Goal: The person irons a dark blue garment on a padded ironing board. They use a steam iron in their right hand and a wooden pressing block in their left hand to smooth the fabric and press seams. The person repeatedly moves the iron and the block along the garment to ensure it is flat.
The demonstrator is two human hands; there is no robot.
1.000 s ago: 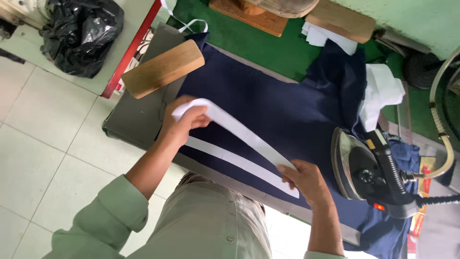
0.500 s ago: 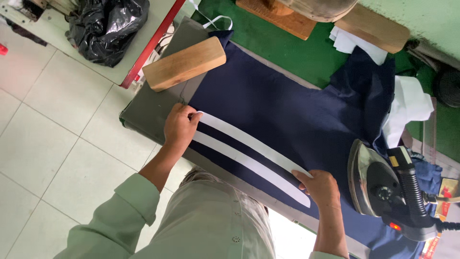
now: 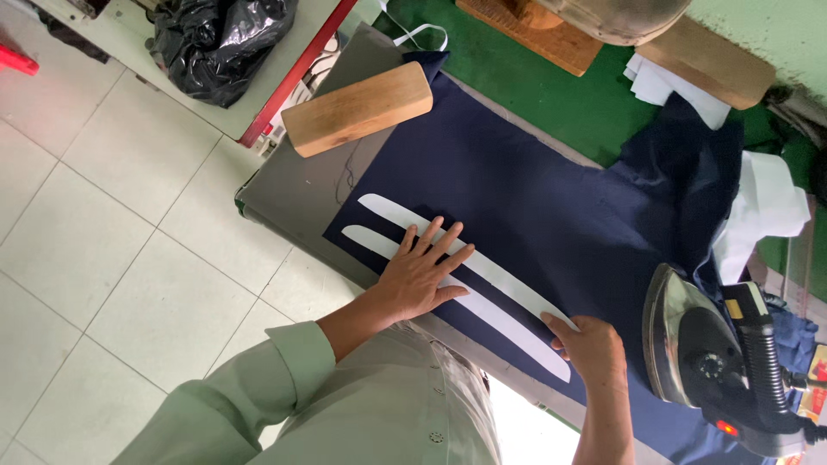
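Two long white curved fabric strips (image 3: 482, 288) lie side by side on dark navy cloth (image 3: 551, 198), running lengthwise from hand to hand; left hand (image 3: 422, 271) spread flat across both; right hand (image 3: 594, 349) presses their far end, fingers loosely curled, gripping nothing.

left hand (image 3: 419, 277) flat across two white strips (image 3: 482, 284) on navy fabric (image 3: 551, 198), right hand (image 3: 594, 349) on strip end, iron (image 3: 702, 353) just beside it

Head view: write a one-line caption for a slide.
Left hand flat across two white strips on navy fabric, right hand at their end, iron alongside.
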